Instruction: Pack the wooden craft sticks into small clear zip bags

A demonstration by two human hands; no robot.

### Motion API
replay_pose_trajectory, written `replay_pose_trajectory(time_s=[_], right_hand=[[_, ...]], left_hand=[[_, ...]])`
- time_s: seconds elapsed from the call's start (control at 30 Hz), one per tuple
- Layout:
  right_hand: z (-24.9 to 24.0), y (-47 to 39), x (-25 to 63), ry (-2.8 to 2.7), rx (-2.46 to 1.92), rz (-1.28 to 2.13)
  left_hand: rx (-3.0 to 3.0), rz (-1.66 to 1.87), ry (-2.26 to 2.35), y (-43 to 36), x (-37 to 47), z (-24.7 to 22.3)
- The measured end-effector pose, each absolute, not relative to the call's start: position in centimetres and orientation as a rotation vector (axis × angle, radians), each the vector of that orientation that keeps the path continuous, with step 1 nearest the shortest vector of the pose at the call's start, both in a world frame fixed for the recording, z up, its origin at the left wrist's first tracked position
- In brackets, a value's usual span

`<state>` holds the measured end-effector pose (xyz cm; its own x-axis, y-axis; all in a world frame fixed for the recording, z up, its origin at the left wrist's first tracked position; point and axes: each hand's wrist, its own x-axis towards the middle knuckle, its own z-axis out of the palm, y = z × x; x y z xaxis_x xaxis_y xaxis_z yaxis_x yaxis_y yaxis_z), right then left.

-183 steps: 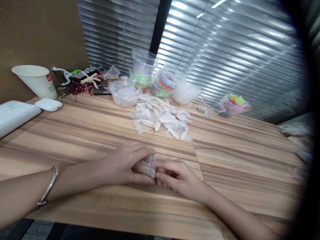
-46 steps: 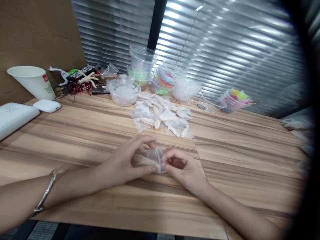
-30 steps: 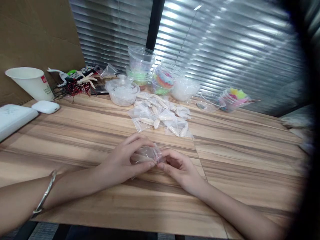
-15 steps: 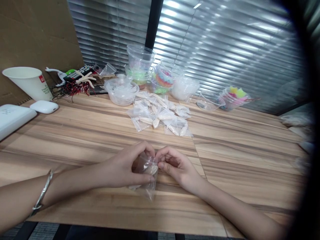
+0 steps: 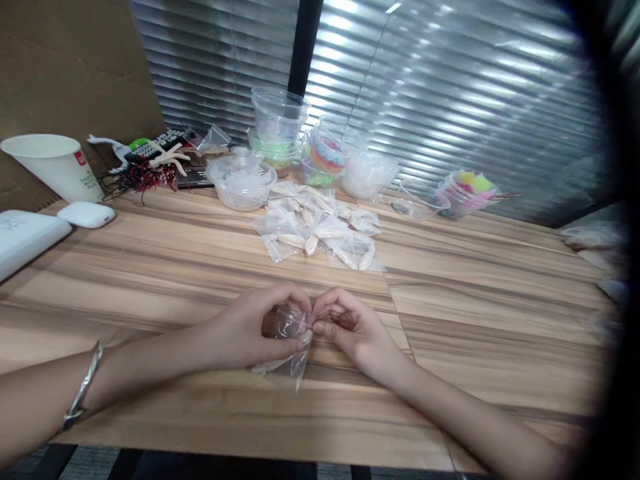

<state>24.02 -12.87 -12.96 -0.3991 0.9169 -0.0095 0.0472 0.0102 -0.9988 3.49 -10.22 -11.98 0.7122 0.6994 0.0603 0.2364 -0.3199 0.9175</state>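
Near the front of the wooden table, my left hand (image 5: 260, 327) is closed around a clear plastic bag (image 5: 295, 363), thumb in front and fingers curled over its top. Something pale sits inside the bag, partly covered by my thumb. My right hand (image 5: 350, 330) pinches the bag's upper right edge between thumb and fingers, its fingertips touching those of my left hand. Beyond both hands lies a pile of small clear bags (image 5: 320, 227), each holding pale, elongated pieces.
Behind the pile stand a clear bowl of translucent pieces (image 5: 241, 183), stacked clear tubs (image 5: 279, 127) and a tub of colourful pieces (image 5: 467, 190). A paper cup (image 5: 55, 167), a white case (image 5: 86, 214) and a white box (image 5: 30, 240) are at the left. Window blinds rise behind.
The bag has shifted slightly up and left, and my left thumb has moved up over its contents. My right hand keeps its pinch at the edge.
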Motion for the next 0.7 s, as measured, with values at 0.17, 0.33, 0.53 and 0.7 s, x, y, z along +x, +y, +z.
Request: replay_pose_trajectory(time_s=[0.17,0.33,0.53,0.7], right_hand=[[-13.02,-12.77,23.95,-1.461,-1.032,1.519],[-12.94,-12.81,23.91,-1.427,-1.027,1.528],[-13.2,-12.88,23.86,-1.438,-1.047,1.479],[-13.2,-12.88,23.81,-1.432,-1.072,1.447]], left_hand=[[1.923,0.538,0.771,-9.83,3.49,-12.14],[1.909,0.533,0.738,-9.85,3.52,-12.24],[1.913,0.504,0.734,-9.97,3.55,-11.91],[1.903,0.459,0.739,-9.98,3.51,-11.76]])
